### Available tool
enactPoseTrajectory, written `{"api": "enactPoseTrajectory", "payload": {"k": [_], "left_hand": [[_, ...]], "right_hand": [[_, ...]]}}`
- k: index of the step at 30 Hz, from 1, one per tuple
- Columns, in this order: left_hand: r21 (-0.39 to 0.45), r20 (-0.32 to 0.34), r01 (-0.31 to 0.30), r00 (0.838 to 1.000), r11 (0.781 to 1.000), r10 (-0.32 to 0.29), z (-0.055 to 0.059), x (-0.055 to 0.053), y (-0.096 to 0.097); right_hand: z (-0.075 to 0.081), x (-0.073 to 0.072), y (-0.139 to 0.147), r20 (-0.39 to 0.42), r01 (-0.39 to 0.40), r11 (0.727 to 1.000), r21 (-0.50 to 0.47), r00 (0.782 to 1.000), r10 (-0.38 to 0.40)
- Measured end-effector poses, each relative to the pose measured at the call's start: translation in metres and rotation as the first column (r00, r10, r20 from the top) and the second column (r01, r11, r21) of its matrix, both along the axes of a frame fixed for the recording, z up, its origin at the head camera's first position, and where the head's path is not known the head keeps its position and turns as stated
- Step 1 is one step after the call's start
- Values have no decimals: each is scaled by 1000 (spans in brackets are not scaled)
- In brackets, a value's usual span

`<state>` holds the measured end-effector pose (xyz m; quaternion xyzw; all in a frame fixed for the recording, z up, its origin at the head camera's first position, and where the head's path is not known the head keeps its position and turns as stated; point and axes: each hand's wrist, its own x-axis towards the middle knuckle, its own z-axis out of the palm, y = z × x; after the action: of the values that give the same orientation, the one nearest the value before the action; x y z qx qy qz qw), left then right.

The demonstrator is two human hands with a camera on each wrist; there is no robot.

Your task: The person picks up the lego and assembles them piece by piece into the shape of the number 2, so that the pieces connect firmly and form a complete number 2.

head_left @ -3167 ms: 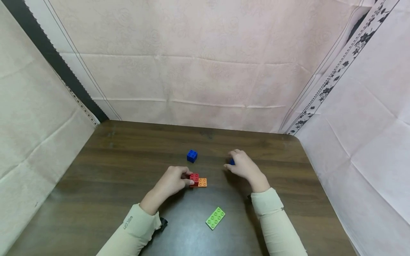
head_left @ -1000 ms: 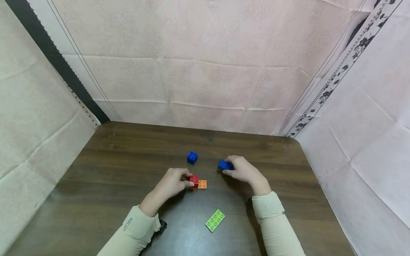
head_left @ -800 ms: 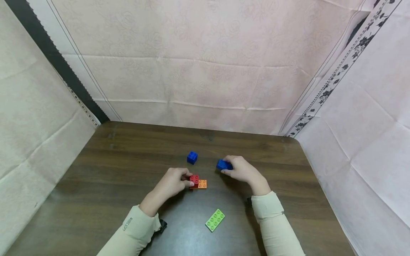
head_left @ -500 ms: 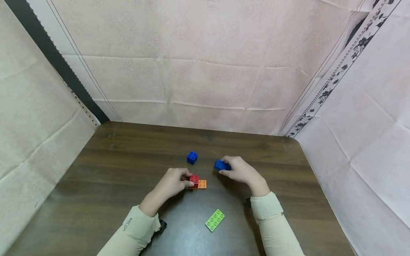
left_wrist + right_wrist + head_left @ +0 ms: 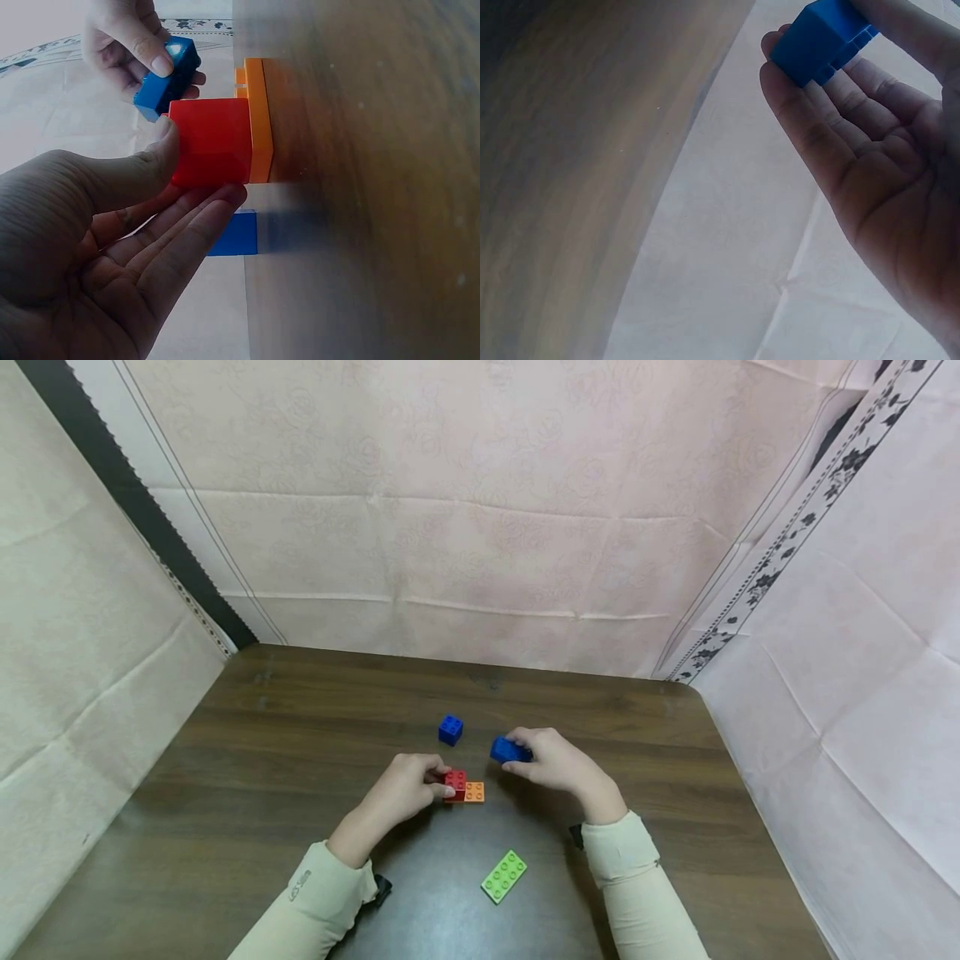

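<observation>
My left hand (image 5: 402, 787) pinches a red toy brick (image 5: 456, 779) between thumb and fingers. The brick sits on one half of a thin orange plate brick (image 5: 475, 792), its other studs bare. In the left wrist view, the orange plate (image 5: 259, 124) stands on the table. Just to the right, my right hand (image 5: 555, 764) holds a longer blue brick (image 5: 506, 750) raised off the table. That blue brick (image 5: 817, 37) is tilted, with its studs turned toward the palm in the right wrist view. Part of it is hidden by the thumb.
A small blue brick (image 5: 450, 729) lies behind the red one. Nearer the front is a lime green plate brick (image 5: 504, 877), lying diagonally. The wooden table (image 5: 300, 710) ends at a cloth backdrop (image 5: 480, 552), with cloth on both sides too.
My right hand has picked up the longer blue brick and carried it leftward, toward the red brick. The left hand keeps its grip in the same place.
</observation>
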<state>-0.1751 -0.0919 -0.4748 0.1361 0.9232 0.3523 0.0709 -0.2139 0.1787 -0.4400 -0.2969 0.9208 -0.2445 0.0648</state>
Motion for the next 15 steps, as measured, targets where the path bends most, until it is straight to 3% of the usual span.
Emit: {"api": "enactPoseTrajectory", "payload": {"k": [15], "left_hand": [[-2,-19,8,1000,1000,-8,-1,0,-1]], "right_hand": [[3,4,-10,21,-33,999,-3,999,33]]}}
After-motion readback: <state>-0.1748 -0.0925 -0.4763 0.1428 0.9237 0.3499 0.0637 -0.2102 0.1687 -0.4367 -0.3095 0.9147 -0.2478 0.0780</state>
